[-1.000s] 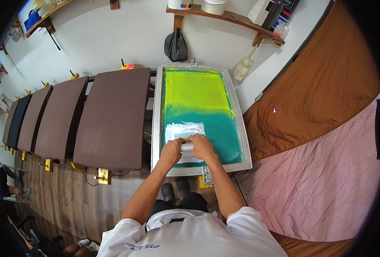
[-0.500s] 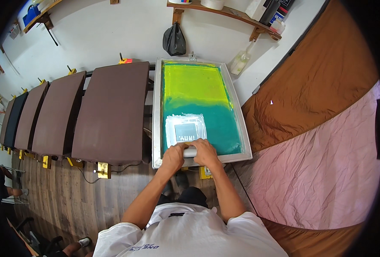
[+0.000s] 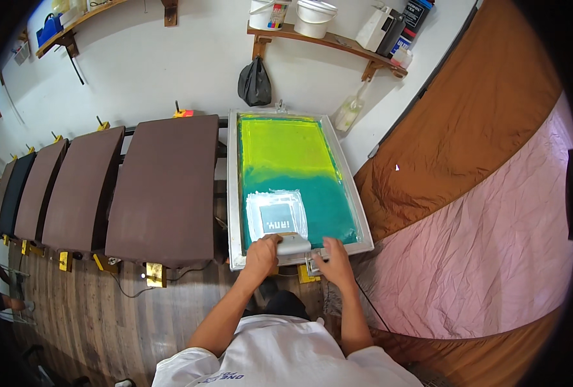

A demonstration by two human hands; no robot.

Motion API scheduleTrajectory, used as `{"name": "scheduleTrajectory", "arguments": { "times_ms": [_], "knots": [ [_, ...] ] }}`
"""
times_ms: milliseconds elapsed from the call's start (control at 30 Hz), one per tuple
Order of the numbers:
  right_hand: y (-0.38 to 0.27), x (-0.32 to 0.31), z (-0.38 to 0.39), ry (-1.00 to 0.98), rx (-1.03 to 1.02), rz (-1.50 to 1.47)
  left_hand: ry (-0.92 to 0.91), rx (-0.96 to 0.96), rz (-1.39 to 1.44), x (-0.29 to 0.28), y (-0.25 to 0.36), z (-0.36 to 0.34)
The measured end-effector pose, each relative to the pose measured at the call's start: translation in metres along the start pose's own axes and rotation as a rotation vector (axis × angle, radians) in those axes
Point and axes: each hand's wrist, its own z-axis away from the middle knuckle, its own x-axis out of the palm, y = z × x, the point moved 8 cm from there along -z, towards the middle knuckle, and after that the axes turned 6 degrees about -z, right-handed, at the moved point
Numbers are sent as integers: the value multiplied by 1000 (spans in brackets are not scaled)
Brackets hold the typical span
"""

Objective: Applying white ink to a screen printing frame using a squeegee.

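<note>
A screen printing frame with a pale metal rim lies in front of me. Its mesh is yellow-green at the far part and teal nearer me. White ink surrounds a small lettered design at the near left of the mesh. My left hand is closed on the left end of a grey-white squeegee, which rests at the near end of the mesh. My right hand is off the squeegee, fingers apart, above the frame's near right edge beside a metal clamp.
Several brown-covered print boards stand in a row to the left. White buckets sit on a wall shelf above a hanging black bag. Brown and pink cloth hangs on the right, close to the frame.
My right hand has let go of the squeegee and moved right, fingers spreading. My left hand still holds it. The view has tilted up, showing more of the shelf.
</note>
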Motion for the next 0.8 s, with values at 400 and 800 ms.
{"name": "scheduleTrajectory", "arguments": {
  "times_ms": [400, 800],
  "knots": [
    [92, 82, 97, -19, 925, -1318, -15, -23, -29, -5, -1, 1],
    [80, 74, 93, 111, 799, -1130, -81, 5, -72, -15, 2, -9]
  ]
}}
